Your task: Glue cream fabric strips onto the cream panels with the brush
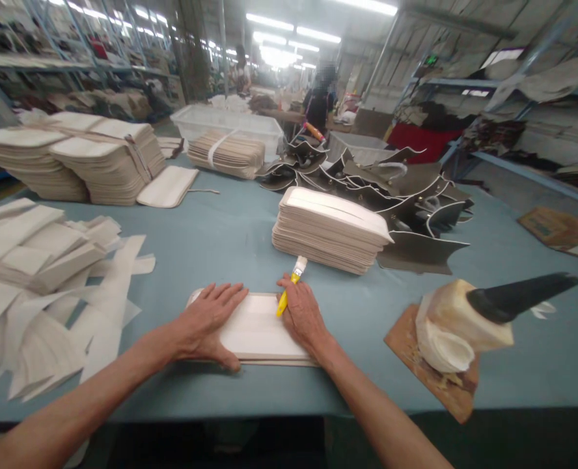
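Observation:
A few flat off-white panels with rounded corners (264,326) lie stacked on the table in front of me. My left hand (211,326) rests on their left part, fingers spread and thumb at the near edge. At the right end, my right hand (301,309) grips a yellow-handled brush (282,303), its pale bristles pointing away from me, and the hand presses on the panel. Just beyond stands a tall stack of similar panels (328,234). To the right, a glue-crusted container (445,319) with a black handle or nozzle sits on a brown board (406,339).
Loose white strips (49,273) heap up at the left. Bundled panel stacks (108,156) and a clear plastic bin (230,120) stand at the back. Dark curved leather-like pieces (367,176) lie back right. A person (321,98) is in the distance.

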The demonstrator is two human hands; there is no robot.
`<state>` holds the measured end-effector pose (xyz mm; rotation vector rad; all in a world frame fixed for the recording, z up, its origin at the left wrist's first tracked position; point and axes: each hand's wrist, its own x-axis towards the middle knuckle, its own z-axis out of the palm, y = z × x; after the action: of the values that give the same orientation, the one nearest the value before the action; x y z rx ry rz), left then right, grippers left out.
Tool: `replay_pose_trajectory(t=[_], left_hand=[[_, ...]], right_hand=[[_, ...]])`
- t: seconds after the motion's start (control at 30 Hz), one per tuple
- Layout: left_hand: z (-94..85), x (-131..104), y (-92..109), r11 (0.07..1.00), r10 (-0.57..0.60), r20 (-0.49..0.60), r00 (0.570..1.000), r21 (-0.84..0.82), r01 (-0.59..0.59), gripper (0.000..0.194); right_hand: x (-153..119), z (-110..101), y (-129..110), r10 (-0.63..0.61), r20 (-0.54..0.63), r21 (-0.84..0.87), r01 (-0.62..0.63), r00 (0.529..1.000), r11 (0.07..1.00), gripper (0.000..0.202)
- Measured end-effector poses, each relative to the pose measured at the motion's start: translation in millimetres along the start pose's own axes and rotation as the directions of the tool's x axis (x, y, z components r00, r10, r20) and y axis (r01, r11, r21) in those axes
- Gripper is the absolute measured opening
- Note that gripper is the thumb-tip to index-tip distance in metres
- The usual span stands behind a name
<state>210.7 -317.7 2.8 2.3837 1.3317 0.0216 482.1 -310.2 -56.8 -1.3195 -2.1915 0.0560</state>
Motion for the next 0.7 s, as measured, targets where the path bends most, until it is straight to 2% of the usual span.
replay_pose_trajectory(t=[0.1,0.2,0.27,0.37,0.43,0.57,0.7], left_hand=[[-12.8,-16,-19,0.985,-0.174,-0.104,0.979,-0.016,0.173,0.123],[-18.7,-42,-34,0.924,-0.382,-0.212,0.899,-0.065,0.377,0.095],[-17.6,-56,-37,0.881,-0.472,-0.229,0.851,-0.124,0.456,0.077],[-13.2,-65,-33,0.847,-0.525,-0.195,0.829,-0.223,0.483,0.052],[-11.5,-64,-31,0.831,-0.536,-0.174,0.826,-0.281,0.48,0.044],[-11.2,-55,-35,0.806,-0.555,-0.178,0.813,-0.358,0.472,0.039],[-10.4,-46,-40,0.807,-0.537,-0.202,0.819,-0.406,0.429,0.035]], right_hand=[[-1,2,0,-0.01,-0.024,0.013,0.011,1.0,1.0,0.029],[-2,7,1,-0.028,-0.05,0.034,0.029,0.998,0.999,0.027],[-3,9,3,-0.038,-0.067,0.043,0.041,0.997,0.998,0.026],[-4,11,4,-0.052,-0.084,0.043,0.055,0.995,0.998,0.026],[-4,11,5,-0.057,-0.086,0.035,0.06,0.995,0.998,0.026],[-6,11,6,-0.055,-0.08,0.019,0.057,0.995,0.998,0.027],[-6,12,6,-0.051,-0.082,0.013,0.053,0.995,0.999,0.027]])
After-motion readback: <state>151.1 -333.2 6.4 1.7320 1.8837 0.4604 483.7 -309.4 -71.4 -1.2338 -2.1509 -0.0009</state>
